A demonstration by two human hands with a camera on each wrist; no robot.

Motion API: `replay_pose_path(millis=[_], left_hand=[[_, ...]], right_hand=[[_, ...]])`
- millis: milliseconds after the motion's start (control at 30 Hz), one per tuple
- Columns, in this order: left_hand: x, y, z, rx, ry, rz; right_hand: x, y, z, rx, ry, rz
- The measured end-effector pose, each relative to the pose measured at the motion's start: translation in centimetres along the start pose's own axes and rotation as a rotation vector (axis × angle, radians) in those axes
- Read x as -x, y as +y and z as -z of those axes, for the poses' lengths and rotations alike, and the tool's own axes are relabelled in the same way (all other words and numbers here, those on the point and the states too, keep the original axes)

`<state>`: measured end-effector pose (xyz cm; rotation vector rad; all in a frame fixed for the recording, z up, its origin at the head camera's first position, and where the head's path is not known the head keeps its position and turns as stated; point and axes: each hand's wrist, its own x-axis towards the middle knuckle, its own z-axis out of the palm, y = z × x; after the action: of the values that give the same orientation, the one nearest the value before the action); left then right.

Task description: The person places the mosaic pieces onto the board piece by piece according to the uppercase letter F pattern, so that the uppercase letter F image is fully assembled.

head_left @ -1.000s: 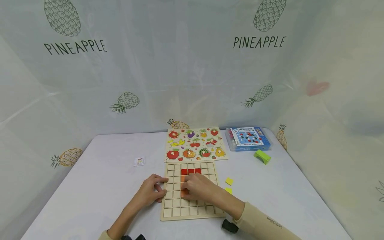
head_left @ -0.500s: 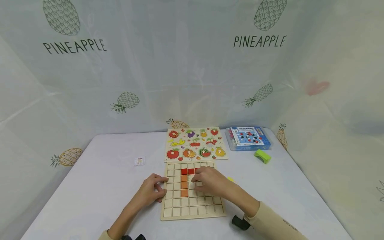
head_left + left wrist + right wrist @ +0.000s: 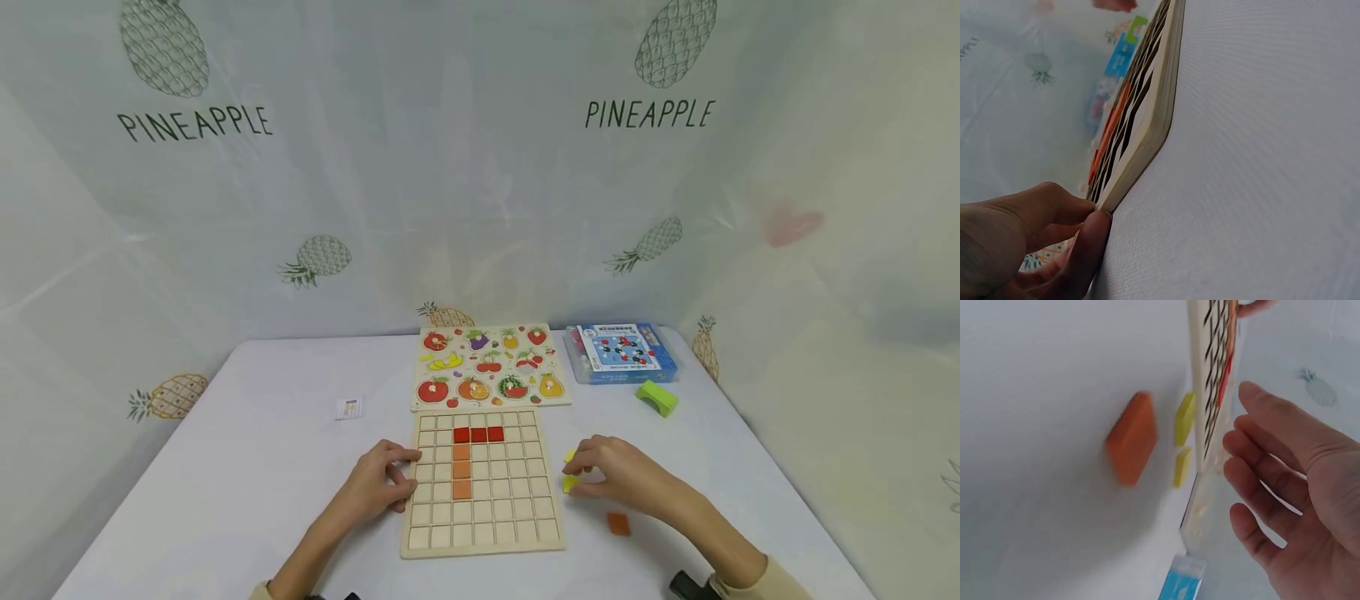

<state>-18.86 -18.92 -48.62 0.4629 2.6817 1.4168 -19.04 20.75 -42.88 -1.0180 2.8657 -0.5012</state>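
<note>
A wooden grid board [image 3: 440,514] lies on the table with a row of red tiles [image 3: 478,435] and a column of orange tiles [image 3: 461,471] in its squares. My left hand [image 3: 377,477] holds the board's left edge with thumb and fingertips; in the left wrist view, the thumb [image 3: 1090,240] meets the rim. Right of the board, my right hand [image 3: 626,472] hovers with parted, bent fingers, nothing between them. Below its fingertips are two yellow tiles [image 3: 569,484], partly hidden in the head view. A loose orange tile [image 3: 1133,440] lies nearer the table's front.
Behind the board lies a fruit puzzle board [image 3: 491,367]. A blue-lidded box [image 3: 622,353] and a green arch block [image 3: 657,397] are at the back right. A small printed card [image 3: 349,407] lies left of the boards. A pineapple-print sheet hangs behind the table.
My right hand has left the column of orange tiles and moved right, off the board to the yellow tiles. The loose orange tile has come into sight. My left hand has stayed put.
</note>
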Motion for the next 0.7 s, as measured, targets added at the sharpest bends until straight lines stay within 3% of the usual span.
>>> replay_pose_path(millis=[233, 400, 700], left_hand=[[0.1, 0.0, -0.1, -0.017, -0.002, -0.003], [0.1, 0.0, -0.2, -0.014, -0.005, -0.008], [0.2, 0.0, -0.2, -0.007, 0.001, -0.012]], right_hand=[[3.3, 1.9, -0.1, -0.107, -0.094, -0.079], [5.1, 2.8, -0.8, -0.164, -0.135, -0.090], [5.9, 3.3, -1.2, -0.177, -0.145, -0.089]])
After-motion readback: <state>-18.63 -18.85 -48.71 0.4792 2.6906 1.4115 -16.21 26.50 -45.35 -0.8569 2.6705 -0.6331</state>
